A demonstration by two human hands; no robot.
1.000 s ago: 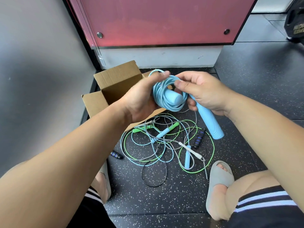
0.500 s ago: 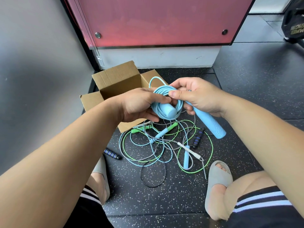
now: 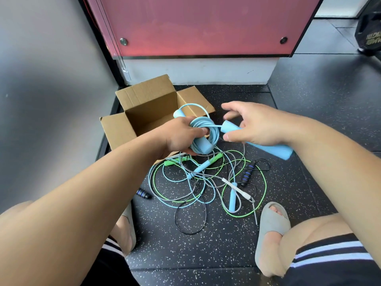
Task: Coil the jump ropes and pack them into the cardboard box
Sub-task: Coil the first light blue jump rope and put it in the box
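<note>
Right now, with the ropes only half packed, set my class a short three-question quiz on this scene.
1. True or false: the flaps of the cardboard box are folded shut.
2. Which hand grips the light blue coil?
3. Where do the tangled ropes lie?
A. inside the box
B. on the floor
C. on a shelf

Key: 1 false, the flaps stand open. 2 the left hand. 3 B.
</note>
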